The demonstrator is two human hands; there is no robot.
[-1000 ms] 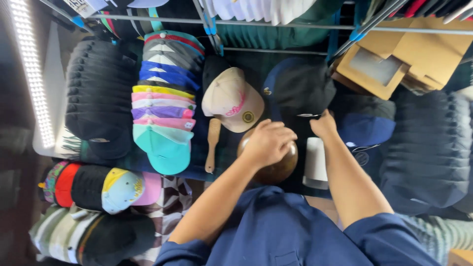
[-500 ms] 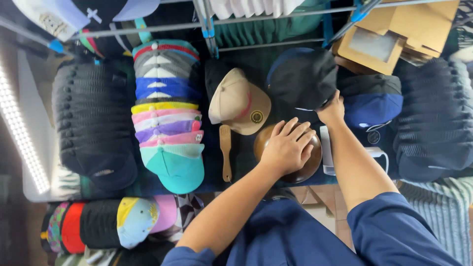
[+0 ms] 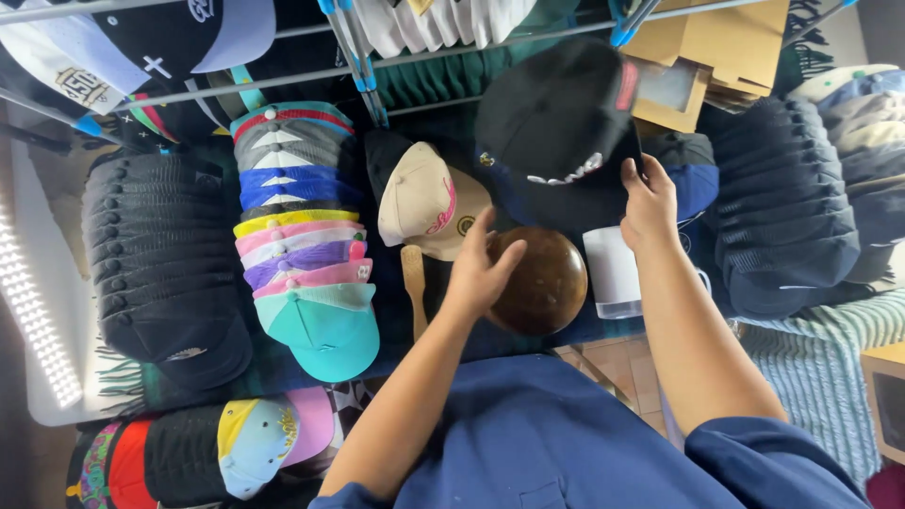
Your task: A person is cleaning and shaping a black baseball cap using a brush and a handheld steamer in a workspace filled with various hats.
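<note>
Black cap (image 3: 556,113) gripped in right hand (image 3: 649,203), left hand (image 3: 481,269) spread beside wooden dome (image 3: 537,281) (beige cap (image 3: 424,200) just behind).

A matt black cloth cap (image 3: 556,118) with raised white stitching hangs from the right hand (image 3: 649,203); the left hand (image 3: 479,269) hovers at a round dark-brown wooden dome (image 3: 539,280), polished to a soft gloss (mottled grain). Beside it, a pale bare-wood brush handle (image 3: 413,283) and smooth white plastic container (image 3: 613,273).
</note>
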